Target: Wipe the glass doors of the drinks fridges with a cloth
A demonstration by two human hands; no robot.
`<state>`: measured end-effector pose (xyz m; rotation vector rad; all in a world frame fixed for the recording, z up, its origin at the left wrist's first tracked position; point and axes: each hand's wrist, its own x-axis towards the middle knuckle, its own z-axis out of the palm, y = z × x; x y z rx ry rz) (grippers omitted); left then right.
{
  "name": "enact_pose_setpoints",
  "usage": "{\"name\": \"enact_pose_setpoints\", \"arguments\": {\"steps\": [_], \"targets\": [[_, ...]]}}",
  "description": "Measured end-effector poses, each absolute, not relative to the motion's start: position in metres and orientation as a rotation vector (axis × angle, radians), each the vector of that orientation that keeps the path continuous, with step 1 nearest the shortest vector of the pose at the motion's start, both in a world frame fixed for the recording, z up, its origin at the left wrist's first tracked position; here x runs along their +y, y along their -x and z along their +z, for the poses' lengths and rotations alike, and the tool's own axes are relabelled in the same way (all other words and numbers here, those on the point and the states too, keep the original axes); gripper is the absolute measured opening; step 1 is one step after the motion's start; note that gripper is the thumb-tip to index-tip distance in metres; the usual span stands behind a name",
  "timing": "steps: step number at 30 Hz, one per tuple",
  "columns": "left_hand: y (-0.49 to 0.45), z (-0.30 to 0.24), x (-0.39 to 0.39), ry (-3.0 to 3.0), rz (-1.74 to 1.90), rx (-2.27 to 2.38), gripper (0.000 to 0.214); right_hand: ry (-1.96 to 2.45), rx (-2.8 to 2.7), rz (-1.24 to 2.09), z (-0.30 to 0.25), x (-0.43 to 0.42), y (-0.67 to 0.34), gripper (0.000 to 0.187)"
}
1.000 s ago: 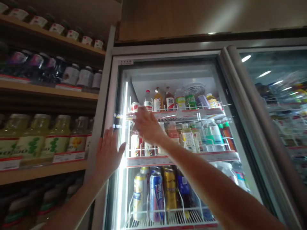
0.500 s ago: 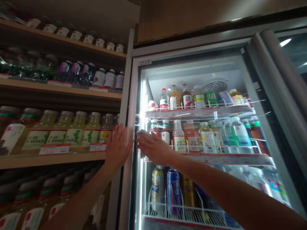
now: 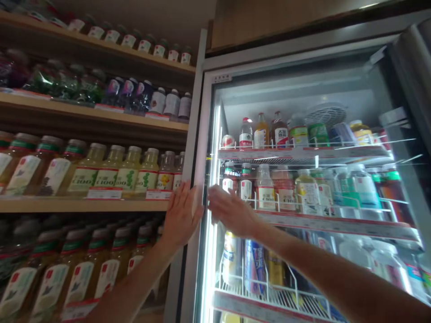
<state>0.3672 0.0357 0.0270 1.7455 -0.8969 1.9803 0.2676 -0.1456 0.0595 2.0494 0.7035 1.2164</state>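
An open drinks fridge (image 3: 206, 76) fills the right half of the view. My left hand (image 3: 182, 215) lies flat and open against the fridge's left frame. My right hand (image 3: 232, 211) reaches into the fridge at the left end of the middle shelf (image 3: 336, 222), fingers stretched out towards the lit left edge, and I see nothing in it. Just behind it stand green-capped bottles (image 3: 246, 184). A red and white can (image 3: 228, 141) sits at the left end of the top shelf (image 3: 303, 154).
The fridge door (image 3: 409, 67) stands open at the right. Tall cans (image 3: 254, 267) fill a wire rack on the lower shelf. Wooden shelves (image 3: 84, 205) to the left carry rows of yellow juice bottles (image 3: 128, 172) and dark bottles (image 3: 131, 92).
My right hand came down from the can on the top shelf to the left end of the middle shelf. The view swung left. My left hand stayed on the fridge frame.
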Motion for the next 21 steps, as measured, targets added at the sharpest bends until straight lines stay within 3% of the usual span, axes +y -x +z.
{"name": "enact_pose_setpoints", "arguments": {"steps": [3,9,15,21], "targets": [[-0.358,0.023,0.020,-1.691,1.969,-0.893,0.053,-2.066,0.426,1.441,0.077,-0.161,-0.259,0.047],[-0.342,0.003,-0.012,-1.706,1.912,-0.991,0.058,-1.947,0.696,1.179,0.011,-0.187,-0.230,0.044],[-0.327,-0.017,-0.046,-1.693,1.865,-0.993,0.059,-1.954,0.288,1.499,0.039,-0.220,-0.207,0.048],[-0.318,-0.041,-0.075,-1.664,1.920,-1.096,0.062,-1.929,0.406,1.298,-0.007,-0.244,-0.179,0.048]]}}
